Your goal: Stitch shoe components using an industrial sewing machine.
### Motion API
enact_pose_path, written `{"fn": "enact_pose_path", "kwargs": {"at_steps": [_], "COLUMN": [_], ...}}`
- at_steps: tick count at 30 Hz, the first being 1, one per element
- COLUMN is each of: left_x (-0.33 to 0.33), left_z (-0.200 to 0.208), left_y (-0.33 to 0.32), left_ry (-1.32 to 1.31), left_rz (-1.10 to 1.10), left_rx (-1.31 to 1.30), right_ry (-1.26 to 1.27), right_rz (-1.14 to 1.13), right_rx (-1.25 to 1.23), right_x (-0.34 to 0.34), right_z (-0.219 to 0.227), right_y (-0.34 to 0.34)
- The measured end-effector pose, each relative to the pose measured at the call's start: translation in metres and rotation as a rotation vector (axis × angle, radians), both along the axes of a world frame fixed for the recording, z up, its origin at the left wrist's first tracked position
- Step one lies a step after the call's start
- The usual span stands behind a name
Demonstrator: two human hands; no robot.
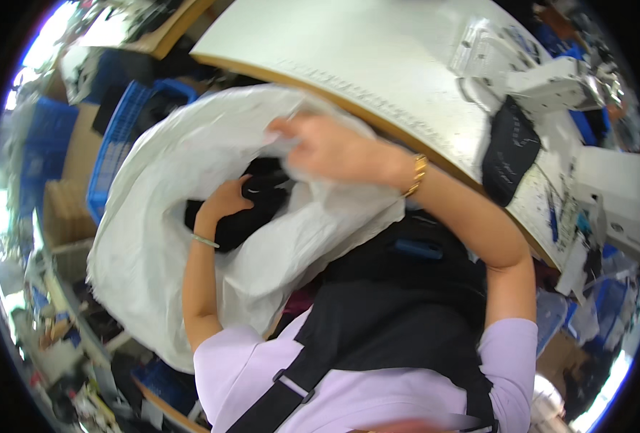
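The left hand reaches down inside a white sack, left of centre in the frame; its fingers are partly spread over black items lying there, and whether its grip has closed on one I cannot tell. The right hand, blurred with fingers bent, is at the sack's upper rim; its hold is unclear. At upper left, a blue basket contains dark things.
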State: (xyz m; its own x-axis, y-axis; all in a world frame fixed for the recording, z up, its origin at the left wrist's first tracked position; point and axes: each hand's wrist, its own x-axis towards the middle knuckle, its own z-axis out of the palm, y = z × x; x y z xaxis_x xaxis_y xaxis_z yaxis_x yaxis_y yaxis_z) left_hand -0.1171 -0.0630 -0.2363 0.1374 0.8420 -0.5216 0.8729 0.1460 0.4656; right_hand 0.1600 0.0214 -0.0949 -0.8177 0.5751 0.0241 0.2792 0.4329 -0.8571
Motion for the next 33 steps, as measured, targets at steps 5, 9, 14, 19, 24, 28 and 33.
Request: {"fn": "enact_pose_path", "kwargs": {"at_steps": [5, 9, 14, 19, 24, 28, 33], "left_x": [-0.024, 0.017, 0.094, 0.165, 0.214, 0.241, 0.245], "left_z": [0.168, 0.212, 0.245, 0.243, 0.234, 0.218, 0.216], "left_y": [-0.065, -0.06, -0.024, 0.021, 0.08, 0.118, 0.137], "left_ry": [-0.54, -0.791, -1.196, -0.685, -0.068, 0.097, -0.299], "left_rz": [0.36, 0.678, 0.548, -0.065, -0.533, -0.654, -0.39], "left_rx": [0.158, 0.058, 0.19, 0.861, 1.468, 1.521, 0.935], "right_ry": [0.001, 0.049, 0.155, 0.51, 0.748, 0.461, 0.638], "right_rz": [-0.058, 0.012, 0.102, -0.089, -0.474, -0.821, -0.675], "right_rx": [-0.344, -0.789, -1.235, -1.284, -1.026, -0.078, -0.042], "right_x": [0.012, 0.043, 0.077, 0.13, 0.17, 0.188, 0.209], "right_z": [0.035, 0.045, 0.072, 0.087, 0.096, 0.066, 0.07], "right_y": [-0.001, -0.023, -0.059, -0.044, -0.018, 0.003, 0.01]}}
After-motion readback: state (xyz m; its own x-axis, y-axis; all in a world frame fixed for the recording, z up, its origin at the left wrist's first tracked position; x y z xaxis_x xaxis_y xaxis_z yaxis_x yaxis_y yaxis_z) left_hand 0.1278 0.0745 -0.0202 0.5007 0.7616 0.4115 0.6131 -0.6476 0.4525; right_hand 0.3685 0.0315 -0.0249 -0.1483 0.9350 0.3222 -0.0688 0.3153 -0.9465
